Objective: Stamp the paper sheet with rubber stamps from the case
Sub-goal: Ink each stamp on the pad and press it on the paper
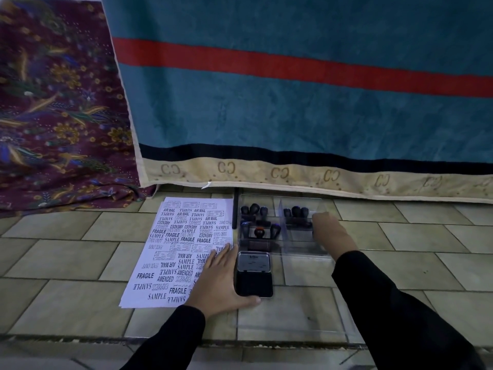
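Observation:
A white paper sheet (176, 252) covered with black stamp prints lies on the tiled floor. To its right stands a clear plastic case (301, 244) holding several dark-handled rubber stamps (260, 220). An open black ink pad (254, 275) sits in front of the case. My left hand (220, 279) lies flat across the sheet's right edge, thumb along the near end of the ink pad. My right hand (332, 233) reaches into the right part of the case, seen from the back; its fingers are hidden, so what they touch is unclear.
A teal blanket (293, 102) with a red stripe hangs right behind the case and sheet. Purple patterned cloth (58, 116) lies at the left. The case's clear lid (290, 313) lies open toward me on the floor tiles.

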